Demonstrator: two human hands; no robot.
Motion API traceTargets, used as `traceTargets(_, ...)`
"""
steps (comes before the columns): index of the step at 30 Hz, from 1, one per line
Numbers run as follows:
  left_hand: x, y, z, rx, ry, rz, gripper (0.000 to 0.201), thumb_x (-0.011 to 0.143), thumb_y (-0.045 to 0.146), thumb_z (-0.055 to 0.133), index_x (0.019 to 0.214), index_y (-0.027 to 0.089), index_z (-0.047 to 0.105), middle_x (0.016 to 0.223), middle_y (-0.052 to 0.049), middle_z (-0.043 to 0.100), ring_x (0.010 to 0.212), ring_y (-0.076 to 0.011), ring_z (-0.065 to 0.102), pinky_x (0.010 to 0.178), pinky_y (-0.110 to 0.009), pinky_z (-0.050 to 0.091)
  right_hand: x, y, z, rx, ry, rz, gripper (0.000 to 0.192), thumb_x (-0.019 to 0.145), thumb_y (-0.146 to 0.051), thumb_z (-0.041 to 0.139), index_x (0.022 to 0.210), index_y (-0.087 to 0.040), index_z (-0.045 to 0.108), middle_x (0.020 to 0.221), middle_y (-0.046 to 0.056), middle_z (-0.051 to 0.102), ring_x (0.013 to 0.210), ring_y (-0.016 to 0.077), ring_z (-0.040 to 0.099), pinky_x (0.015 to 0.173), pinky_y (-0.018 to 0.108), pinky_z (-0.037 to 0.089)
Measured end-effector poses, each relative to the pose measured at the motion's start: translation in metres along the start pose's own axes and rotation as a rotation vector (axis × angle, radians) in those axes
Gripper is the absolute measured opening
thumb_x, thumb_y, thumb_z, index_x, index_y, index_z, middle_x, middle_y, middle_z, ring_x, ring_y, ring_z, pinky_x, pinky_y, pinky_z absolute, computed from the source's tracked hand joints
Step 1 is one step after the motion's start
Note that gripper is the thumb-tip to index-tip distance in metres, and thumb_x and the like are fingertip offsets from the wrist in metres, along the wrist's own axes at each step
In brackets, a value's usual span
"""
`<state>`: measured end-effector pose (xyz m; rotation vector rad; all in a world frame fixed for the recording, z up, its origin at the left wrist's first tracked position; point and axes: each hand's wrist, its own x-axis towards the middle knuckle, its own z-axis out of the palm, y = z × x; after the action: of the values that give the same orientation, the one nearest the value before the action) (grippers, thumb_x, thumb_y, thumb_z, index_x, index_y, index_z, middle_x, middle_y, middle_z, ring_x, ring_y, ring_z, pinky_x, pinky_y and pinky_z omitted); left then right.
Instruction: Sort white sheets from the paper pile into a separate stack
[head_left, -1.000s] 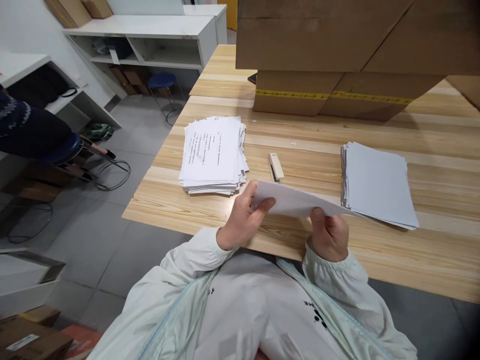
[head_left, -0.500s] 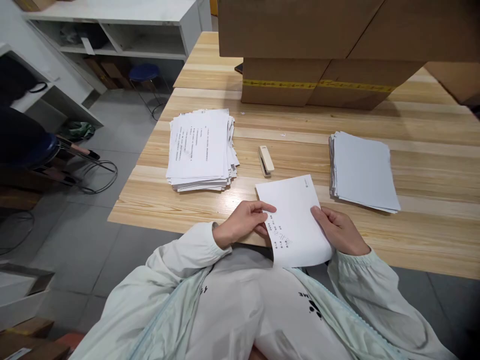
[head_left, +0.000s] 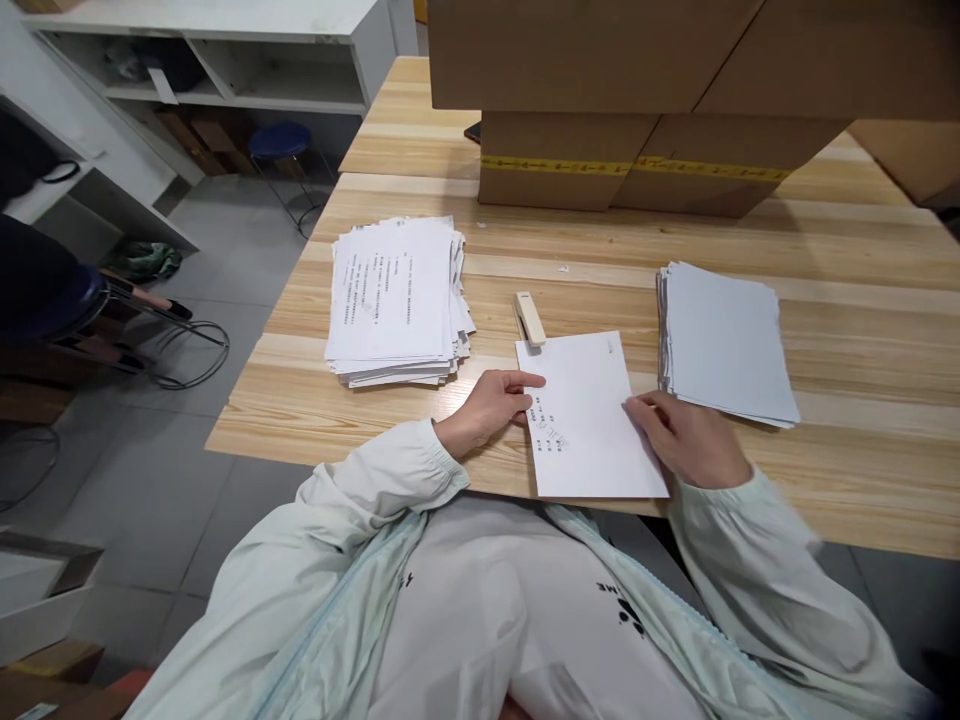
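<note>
Closest to you: your pale green jacket (head_left: 300, 580) hangs open over a light shirt (head_left: 465, 590) with black print, its cuffs gathered at both wrists.
Right hand: your right hand (head_left: 694, 440) is clamped on the right edge of the printed sheet (head_left: 592, 400), thumb on top, the other fingers mostly out of sight.
Left hand: your left hand (head_left: 487, 408) grips the sheet's left edge, index finger stretched out over the paper.
Sheet: you have the printed sheet between both hands at the near edge of the wooden table (head_left: 300, 425), its lines of text toward the left side and a small mark by the upper right corner; you cannot tell whether it rests fully on the wood.
Right pile: beyond your right hand, you have a pile of plain sheets (head_left: 724, 340), slightly uneven along its left side.
Stapler: a cream stapler (head_left: 529, 318) lies at the sheet's upper left corner; whether they touch, you cannot tell.
Left stack: to the left of the stapler, you see a ragged stack of printed pages (head_left: 390, 290).
Far side: facing you are cardboard boxes (head_left: 555, 180), the lower ones banded with yellow tape.
Past the table: on your left, a seated person's feet (head_left: 169, 305), then a blue stool (head_left: 281, 140) by white shelving (head_left: 300, 30).
</note>
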<state>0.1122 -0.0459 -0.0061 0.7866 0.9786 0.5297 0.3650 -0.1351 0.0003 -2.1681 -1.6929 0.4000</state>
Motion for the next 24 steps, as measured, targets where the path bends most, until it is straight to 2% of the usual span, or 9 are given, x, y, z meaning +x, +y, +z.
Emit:
traceTargets(2, 0.004, -0.001, -0.001, -0.01, -0.001, 0.013, 0.031, 0.074, -0.007, 0.062, 0.098, 0.009, 0.073, 0.069, -0.001, 0.069, 0.063, -0.0103, 0.065, 0.064, -0.025, 0.056, 0.004, -0.004, -0.025, -0.148, 0.11, -0.092, 0.045, 0.087, -0.066, 0.049, 0.081, -0.027, 0.071, 0.057, 0.005, 0.06, 0.046, 0.0181, 0.038, 0.053, 0.034, 0.023)
traceTargets(4, 0.005, -0.001, -0.001, -0.014, 0.0, 0.012, 0.031, 0.074, -0.007, 0.061, 0.099, 0.009, 0.072, 0.07, -0.002, 0.069, 0.065, -0.011, 0.066, 0.066, -0.026, 0.056, 0.017, -0.02, -0.046, -0.186, 0.208, -0.234, 0.04, 0.092, -0.058, 0.049, 0.09, -0.028, 0.074, 0.067, 0.007, 0.068, 0.051, 0.0187, 0.045, 0.056, 0.035, 0.027)
traceTargets(7, 0.003, 0.0, 0.001, 0.005, 0.019, 0.004, 0.032, 0.076, -0.006, 0.06, 0.103, 0.007, 0.071, 0.071, -0.003, 0.07, 0.065, -0.0112, 0.066, 0.067, -0.027, 0.056, 0.058, -0.062, -0.048, -0.077, 0.293, -0.506, 0.037, 0.1, -0.045, 0.044, 0.09, -0.025, 0.073, 0.085, 0.01, 0.073, 0.07, 0.0198, 0.058, 0.069, 0.036, 0.039)
traceTargets(9, 0.001, 0.002, 0.004, 0.018, 0.032, 0.0, 0.033, 0.077, -0.006, 0.058, 0.105, 0.006, 0.071, 0.069, -0.002, 0.068, 0.063, -0.0104, 0.064, 0.068, -0.027, 0.056, 0.095, -0.092, -0.027, -0.046, 0.302, -0.644, 0.04, 0.103, -0.041, 0.038, 0.097, -0.023, 0.073, 0.094, 0.011, 0.073, 0.088, 0.0245, 0.061, 0.084, 0.04, 0.044)
traceTargets(12, 0.0, 0.004, 0.006, 0.026, 0.054, -0.01, 0.034, 0.079, -0.008, 0.055, 0.107, 0.005, 0.071, 0.068, -0.002, 0.067, 0.062, -0.0099, 0.063, 0.067, -0.026, 0.055, 0.144, -0.128, 0.024, -0.031, 0.216, -0.717, 0.041, 0.104, -0.035, 0.034, 0.108, -0.018, 0.071, 0.109, 0.014, 0.07, 0.108, 0.0294, 0.057, 0.097, 0.047, 0.045)
traceTargets(14, 0.001, 0.004, 0.006, 0.024, 0.063, -0.018, 0.034, 0.079, -0.009, 0.055, 0.105, 0.005, 0.071, 0.07, -0.002, 0.068, 0.063, -0.0104, 0.064, 0.066, -0.026, 0.054, 0.163, -0.139, 0.055, -0.02, 0.149, -0.719, 0.039, 0.104, -0.033, 0.035, 0.111, -0.018, 0.07, 0.118, 0.015, 0.068, 0.116, 0.0308, 0.054, 0.104, 0.051, 0.042)
traceTargets(17, 0.004, 0.001, 0.004, 0.008, 0.057, -0.021, 0.033, 0.078, -0.009, 0.055, 0.103, 0.006, 0.072, 0.071, -0.003, 0.068, 0.063, -0.0111, 0.065, 0.066, -0.026, 0.054, 0.172, -0.141, 0.09, -0.044, 0.076, -0.662, 0.037, 0.103, -0.034, 0.037, 0.114, -0.018, 0.069, 0.13, 0.017, 0.064, 0.127, 0.0337, 0.048, 0.106, 0.053, 0.04)
traceTargets(21, 0.009, -0.002, 0.002, -0.015, 0.03, -0.015, 0.035, 0.075, -0.009, 0.057, 0.101, 0.007, 0.073, 0.069, -0.002, 0.068, 0.063, -0.0116, 0.065, 0.067, -0.026, 0.054, 0.168, -0.134, 0.111, -0.062, 0.071, -0.601, 0.036, 0.102, -0.035, 0.041, 0.117, -0.016, 0.067, 0.137, 0.019, 0.061, 0.136, 0.0362, 0.042, 0.109, 0.056, 0.037)
traceTargets(24, 0.01, 0.001, 0.003, -0.032, 0.033, -0.01, 0.034, 0.074, -0.011, 0.056, 0.099, 0.006, 0.072, 0.068, -0.002, 0.068, 0.062, -0.0118, 0.065, 0.066, -0.026, 0.054, 0.17, -0.135, 0.108, 0.004, 0.135, -0.601, 0.038, 0.101, -0.036, 0.041, 0.126, -0.017, 0.063, 0.141, 0.019, 0.059, 0.135, 0.0349, 0.044, 0.111, 0.056, 0.036)
